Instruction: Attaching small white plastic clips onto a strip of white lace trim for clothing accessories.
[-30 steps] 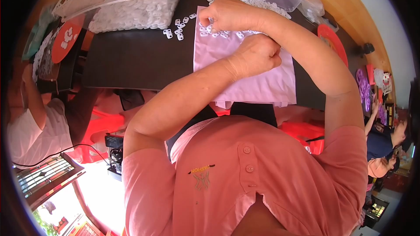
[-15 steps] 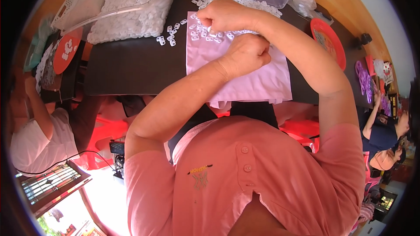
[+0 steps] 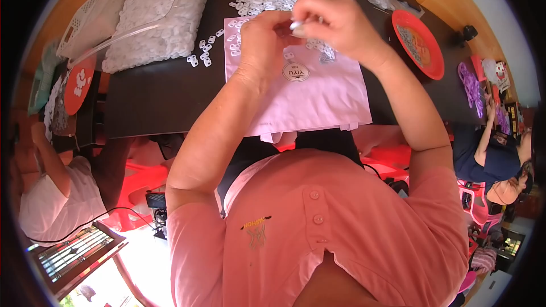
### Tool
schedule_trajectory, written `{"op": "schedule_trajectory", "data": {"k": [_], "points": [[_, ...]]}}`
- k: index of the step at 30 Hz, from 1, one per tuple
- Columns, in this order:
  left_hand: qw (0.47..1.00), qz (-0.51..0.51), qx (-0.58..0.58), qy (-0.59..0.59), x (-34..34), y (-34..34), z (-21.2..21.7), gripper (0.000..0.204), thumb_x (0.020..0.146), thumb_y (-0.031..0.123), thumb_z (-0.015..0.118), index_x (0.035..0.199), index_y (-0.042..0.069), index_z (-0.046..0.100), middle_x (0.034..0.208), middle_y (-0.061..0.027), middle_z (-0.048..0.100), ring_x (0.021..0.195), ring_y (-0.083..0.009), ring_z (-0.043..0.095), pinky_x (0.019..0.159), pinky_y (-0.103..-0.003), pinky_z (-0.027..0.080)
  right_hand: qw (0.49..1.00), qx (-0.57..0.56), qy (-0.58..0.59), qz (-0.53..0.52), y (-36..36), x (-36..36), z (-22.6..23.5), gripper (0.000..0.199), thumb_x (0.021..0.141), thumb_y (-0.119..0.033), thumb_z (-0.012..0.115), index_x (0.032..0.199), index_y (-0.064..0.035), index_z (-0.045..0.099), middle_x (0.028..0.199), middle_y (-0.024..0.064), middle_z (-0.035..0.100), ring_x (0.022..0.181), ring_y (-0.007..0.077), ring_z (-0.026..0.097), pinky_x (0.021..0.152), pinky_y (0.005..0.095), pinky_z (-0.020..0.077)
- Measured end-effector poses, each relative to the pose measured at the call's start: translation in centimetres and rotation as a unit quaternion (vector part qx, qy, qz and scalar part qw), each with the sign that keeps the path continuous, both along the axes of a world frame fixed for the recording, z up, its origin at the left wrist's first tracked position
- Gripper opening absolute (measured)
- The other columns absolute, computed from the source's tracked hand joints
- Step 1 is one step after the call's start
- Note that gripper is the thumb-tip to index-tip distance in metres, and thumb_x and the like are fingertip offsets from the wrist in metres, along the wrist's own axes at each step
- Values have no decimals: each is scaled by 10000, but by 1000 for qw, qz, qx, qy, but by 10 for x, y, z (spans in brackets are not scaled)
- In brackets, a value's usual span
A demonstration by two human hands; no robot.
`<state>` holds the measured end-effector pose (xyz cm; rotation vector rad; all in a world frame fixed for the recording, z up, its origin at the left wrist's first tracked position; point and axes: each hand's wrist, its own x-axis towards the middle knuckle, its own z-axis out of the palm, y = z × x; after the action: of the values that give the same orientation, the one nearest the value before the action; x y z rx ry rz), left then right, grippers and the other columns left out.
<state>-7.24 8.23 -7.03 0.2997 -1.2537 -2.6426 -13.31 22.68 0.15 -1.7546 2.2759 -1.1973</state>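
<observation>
My right hand (image 3: 344, 27) is raised over a pink cloth bag (image 3: 324, 99), thumb and fingers pinching a small white plastic piece (image 3: 296, 25). Close beside it, my left hand (image 3: 263, 40) has its fingers curled in toward the right fingertips; whatever lies in them is hidden. Several small white pieces with dark spots (image 3: 234, 45) are scattered on the bag near my left hand. Beyond both hands spreads a heap of the same pieces (image 3: 264, 1). Small grey bits (image 3: 328, 58) lie on the bag below my right hand.
A clear bin full of white pieces (image 3: 153, 20) stands at the far left, with loose pieces (image 3: 203, 51) beside it. A red tray (image 3: 435, 59) holding grey bits is on the right of the dark table (image 3: 151, 99). Other people sit at both sides.
My hands, crossed half a second ago, have come apart side by side. The left moved left and away from me; the right moved right, and a white piece now shows in its fingertips.
</observation>
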Motion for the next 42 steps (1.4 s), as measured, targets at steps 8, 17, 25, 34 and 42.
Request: {"op": "schedule_trajectory", "data": {"k": [8,17,25,34,42], "points": [[987,-54,154,2,-1,-9,3,270,907,164,498,938,-66,634,920,-156,661,837,-249,615,787,-352,499,994,-89,-36,48,-19,17,-45,116,801,29,614,910,-10,601,814,73,625,745,164,623,686,281,493],[993,4,115,6,0,0,7,260,905,168,517,971,-67,606,934,-164,650,834,-266,613,768,-373,497,958,-123,-253,-52,-21,25,-59,110,773,-24,669,870,21,641,782,72,654,707,148,609,642,287,487],[997,56,-20,49,1,1,7,173,884,101,567,953,-55,594,876,-157,649,774,-238,630,710,-344,510,921,-158,-345,-94,6,10,-37,96,838,-24,616,909,-16,681,787,15,637,646,65,565,548,206,451],[985,38,-161,50,9,15,16,130,846,92,637,882,-33,621,765,-104,655,641,-171,624,594,-271,493,893,-231,-366,-121,23,-9,-38,135,829,-28,612,945,14,668,807,48,650,689,107,598,566,232,468],[980,32,-194,40,12,18,16,131,851,107,643,884,-19,625,751,-78,651,617,-138,608,560,-253,475,900,-237,-349,-112,23,-2,-34,140,860,-23,605,985,19,653,872,63,654,741,136,630,604,247,467]]}}
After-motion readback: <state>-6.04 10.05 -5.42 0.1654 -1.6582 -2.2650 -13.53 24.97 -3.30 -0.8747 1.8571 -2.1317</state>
